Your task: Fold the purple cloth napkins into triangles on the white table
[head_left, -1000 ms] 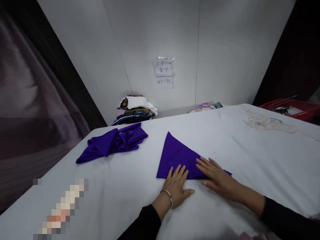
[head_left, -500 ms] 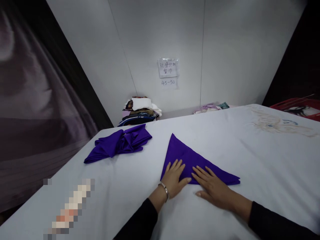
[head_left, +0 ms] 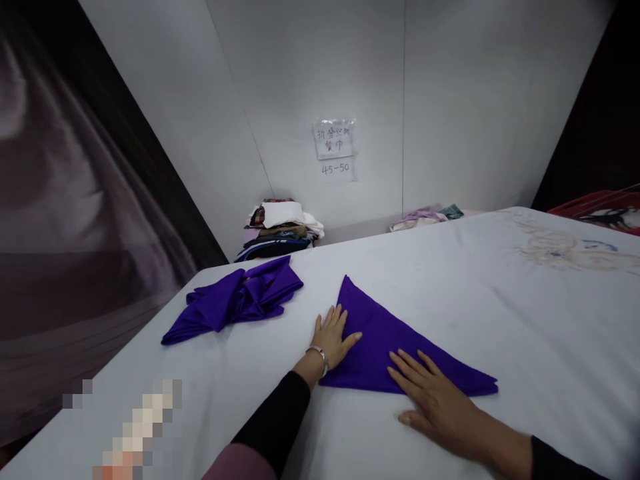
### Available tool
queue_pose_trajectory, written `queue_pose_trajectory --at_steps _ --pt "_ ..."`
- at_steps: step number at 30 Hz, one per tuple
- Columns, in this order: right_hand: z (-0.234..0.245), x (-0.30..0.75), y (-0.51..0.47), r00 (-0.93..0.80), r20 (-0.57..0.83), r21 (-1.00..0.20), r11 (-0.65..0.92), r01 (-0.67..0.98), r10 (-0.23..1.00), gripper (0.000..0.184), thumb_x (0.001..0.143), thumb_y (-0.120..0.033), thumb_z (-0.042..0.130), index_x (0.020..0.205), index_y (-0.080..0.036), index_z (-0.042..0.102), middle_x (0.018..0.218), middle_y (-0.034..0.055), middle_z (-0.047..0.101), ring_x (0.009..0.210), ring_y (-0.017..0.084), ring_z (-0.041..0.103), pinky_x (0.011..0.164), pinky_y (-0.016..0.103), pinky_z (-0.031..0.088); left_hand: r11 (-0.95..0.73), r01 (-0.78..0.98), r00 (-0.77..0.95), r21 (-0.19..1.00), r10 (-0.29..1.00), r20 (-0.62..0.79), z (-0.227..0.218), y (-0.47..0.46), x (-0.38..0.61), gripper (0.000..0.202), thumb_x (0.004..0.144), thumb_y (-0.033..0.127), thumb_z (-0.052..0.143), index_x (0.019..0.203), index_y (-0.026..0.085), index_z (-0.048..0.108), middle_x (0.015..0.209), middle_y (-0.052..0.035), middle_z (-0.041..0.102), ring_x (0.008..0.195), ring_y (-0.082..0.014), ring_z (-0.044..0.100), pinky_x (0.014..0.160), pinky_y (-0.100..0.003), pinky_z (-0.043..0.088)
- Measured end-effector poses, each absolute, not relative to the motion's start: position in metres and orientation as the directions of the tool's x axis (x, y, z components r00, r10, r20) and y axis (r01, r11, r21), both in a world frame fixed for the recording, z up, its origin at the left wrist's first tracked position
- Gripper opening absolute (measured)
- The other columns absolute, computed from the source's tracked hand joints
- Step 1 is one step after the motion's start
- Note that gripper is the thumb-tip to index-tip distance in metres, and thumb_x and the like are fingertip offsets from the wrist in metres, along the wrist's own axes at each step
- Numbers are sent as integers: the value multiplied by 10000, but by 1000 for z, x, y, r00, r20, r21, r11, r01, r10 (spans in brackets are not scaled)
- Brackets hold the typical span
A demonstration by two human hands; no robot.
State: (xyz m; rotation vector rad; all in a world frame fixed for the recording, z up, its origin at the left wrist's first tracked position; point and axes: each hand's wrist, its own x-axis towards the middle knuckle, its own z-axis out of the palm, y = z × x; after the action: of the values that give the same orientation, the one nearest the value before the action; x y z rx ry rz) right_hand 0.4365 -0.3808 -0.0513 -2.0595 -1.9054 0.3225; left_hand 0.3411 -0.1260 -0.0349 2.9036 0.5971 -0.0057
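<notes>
A purple cloth napkin (head_left: 383, 333), folded into a triangle, lies flat in front of me with one corner pointing away and another to the right. My left hand (head_left: 331, 339) rests on its left edge, fingers spread and pointing away from me; a silver bracelet circles the wrist. Over the near edge of the napkin, right of its middle, my right hand (head_left: 433, 397) lies flat with its fingers apart. Neither hand grips the fabric.
Several crumpled purple cloths (head_left: 235, 300) lie at the left on the white-covered table (head_left: 540, 347). Beyond the far edge are a stack of folded clothes (head_left: 280, 230) and a lilac cloth (head_left: 417, 217). A paper sign (head_left: 335, 148) hangs on the wall. Lower left is pixelated.
My left hand has slid up and left to the napkin's left edge. My right hand sits slightly lower and further right. The view has shifted a little; the napkin stays folded.
</notes>
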Motion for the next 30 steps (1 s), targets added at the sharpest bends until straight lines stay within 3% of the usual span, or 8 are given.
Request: queue_pose_trajectory --at_steps 5,11,22,30 --pt "-55 438 -383 76 76 -408 -39 912 994 633 904 -491 401 1433 -297 112 1494 63 137 1354 296 139 1070 574 114 -845 514 857 149 511 -61 -44 -95 376 793 846 654 185 1413 99 200 1497 -132 154 1374 -261 100 1094 -490 108" --pt "-53 440 -382 49 112 -400 0 917 993 665 885 -473 456 1432 -279 131 1477 83 185 1341 298 194 1070 540 173 -848 510 860 142 506 -66 -54 -83 400 785 837 665 168 1410 131 212 1494 -128 175 1374 -270 95 1089 -501 87" --pt "-79 451 -375 -39 246 -222 95 970 969 724 861 -526 461 1442 -237 140 1442 113 276 1305 304 295 1035 496 266 -861 477 878 176 476 -53 -55 -71 415 771 848 652 167 1419 134 186 1499 -114 158 1376 -255 98 1089 -519 77" --pt "-88 452 -373 -41 345 -120 88 989 938 631 905 -435 423 1442 -248 149 1426 84 330 1274 271 364 1021 453 307 -894 430 903 123 427 -55 -58 -73 422 774 840 666 167 1409 146 233 1505 -112 133 1378 -270 60 1089 -527 67"
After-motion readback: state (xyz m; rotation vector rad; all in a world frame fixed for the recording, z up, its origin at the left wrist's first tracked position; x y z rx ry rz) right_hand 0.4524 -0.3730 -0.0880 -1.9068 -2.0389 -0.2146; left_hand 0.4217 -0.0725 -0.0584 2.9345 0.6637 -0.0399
